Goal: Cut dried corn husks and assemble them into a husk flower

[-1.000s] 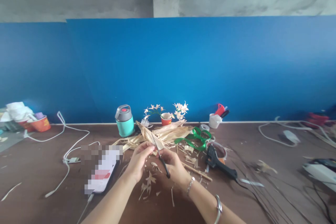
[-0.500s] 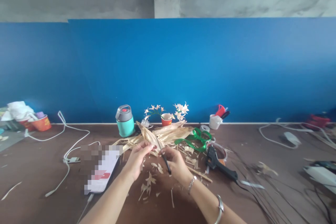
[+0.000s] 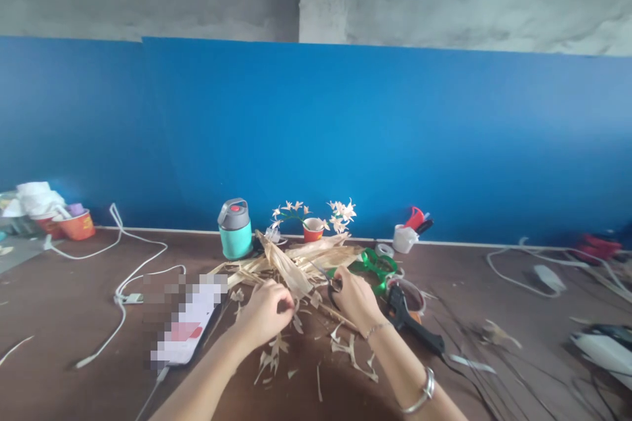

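Note:
My right hand point(image 3: 356, 297) is closed around the black handles of a pair of scissors point(image 3: 334, 289). Their thin blades point up and to the left, over a pile of dry corn husks point(image 3: 286, 263). Just in front of the pile is my left hand point(image 3: 266, 310), its fingers curled and pinched together; whatever they hold is too small to make out. Pale cut husk scraps point(image 3: 353, 352) lie on the table below both hands. Behind the pile, a red paper cup point(image 3: 313, 230) holds green stems with pale husk flowers point(image 3: 340, 212).
Right of the pile lie green ribbon point(image 3: 378, 264), white tape point(image 3: 384, 250) and a black glue gun point(image 3: 415, 323) with its cable. A phone point(image 3: 190, 322) lies at left, near white cables. A turquoise food jar point(image 3: 236, 237) and a white cup of pens point(image 3: 405, 239) stand behind.
My hands have moved apart, the right one up and to the right with the scissors. The scissors now point away over the husks. My left hand has lowered slightly and turned, fingers curled in.

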The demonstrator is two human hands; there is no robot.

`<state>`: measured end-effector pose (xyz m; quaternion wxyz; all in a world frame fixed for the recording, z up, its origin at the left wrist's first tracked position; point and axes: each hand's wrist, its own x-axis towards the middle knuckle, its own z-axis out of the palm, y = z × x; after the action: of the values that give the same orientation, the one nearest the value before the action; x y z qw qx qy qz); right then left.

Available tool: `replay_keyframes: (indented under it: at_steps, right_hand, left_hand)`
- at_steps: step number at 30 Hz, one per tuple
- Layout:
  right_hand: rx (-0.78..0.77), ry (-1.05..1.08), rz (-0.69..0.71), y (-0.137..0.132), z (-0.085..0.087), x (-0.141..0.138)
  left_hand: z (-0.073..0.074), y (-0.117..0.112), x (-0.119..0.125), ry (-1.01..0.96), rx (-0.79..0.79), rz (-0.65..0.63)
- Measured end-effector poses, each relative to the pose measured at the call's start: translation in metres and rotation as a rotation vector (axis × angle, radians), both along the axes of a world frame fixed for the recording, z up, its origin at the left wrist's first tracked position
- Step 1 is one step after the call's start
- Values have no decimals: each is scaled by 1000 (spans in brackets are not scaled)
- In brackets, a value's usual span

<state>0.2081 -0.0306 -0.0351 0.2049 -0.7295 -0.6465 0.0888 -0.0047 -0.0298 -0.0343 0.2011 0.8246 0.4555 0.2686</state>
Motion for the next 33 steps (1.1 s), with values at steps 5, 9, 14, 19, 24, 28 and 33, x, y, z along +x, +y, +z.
replay_keyframes:
  at_steps: [5, 9, 14, 19, 24, 28, 33]
  right_hand:
    - [8, 40, -19, 5, -12, 5]
    - [-27, 104, -3, 9, -13, 10]
    - [-31, 161, 3, 9, -11, 13]
    - [-6, 153, 11, 8, -10, 10]
    - [-9, 148, 18, 10, -12, 9]
    - [-25, 169, 33, 10, -14, 10]
    - [-21, 158, 38, 7, -13, 6]
  left_hand:
    - [-1, -4, 4, 75, -5, -26]
    - [-7, 0, 2, 72, -17, -37]
    - [-17, 3, 2, 24, -16, -72]
    - [-10, 4, 2, -95, 41, -47]
    - [-6, 14, -9, -199, 147, 151]
    - [-11, 19, -19, -15, 243, 235]
    - [-19, 18, -20, 196, 260, 170]
